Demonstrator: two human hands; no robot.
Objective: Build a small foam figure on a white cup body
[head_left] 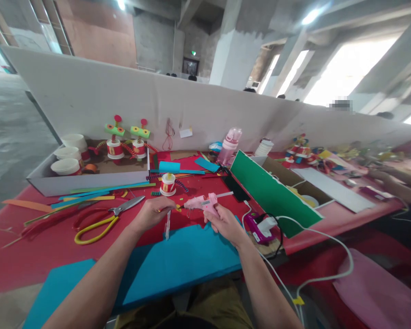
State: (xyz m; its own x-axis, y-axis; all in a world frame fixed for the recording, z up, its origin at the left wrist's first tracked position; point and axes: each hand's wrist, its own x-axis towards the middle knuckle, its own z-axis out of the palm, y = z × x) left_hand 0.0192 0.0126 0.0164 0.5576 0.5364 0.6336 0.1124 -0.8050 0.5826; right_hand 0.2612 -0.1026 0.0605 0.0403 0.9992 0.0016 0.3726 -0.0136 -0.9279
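My right hand (222, 221) is wrapped round the handle of a pink hot glue gun (198, 202), whose nozzle points left and whose glue stick juts out behind. My left hand (154, 212) is closed, its fingertips pinching a small yellowish piece (178, 208), perhaps paper, right by the nozzle. Just beyond the hands, a small red-and-white paper cup (168, 187) with dark coiled paper arms stands upside down on the red table covering (205, 183). Clear glue sticks (167, 226) lie below the nozzle, beside blue sheets (178, 256) along the front edge.
Scissors (114, 211) with red and yellow handles lie at left, near coloured paper strips (102, 192). A white box (96, 183) holds paper cups and two cup figures (115, 148). At right are a green-sided box (270, 192), a purple power socket (260, 228) and white cables (342, 246).
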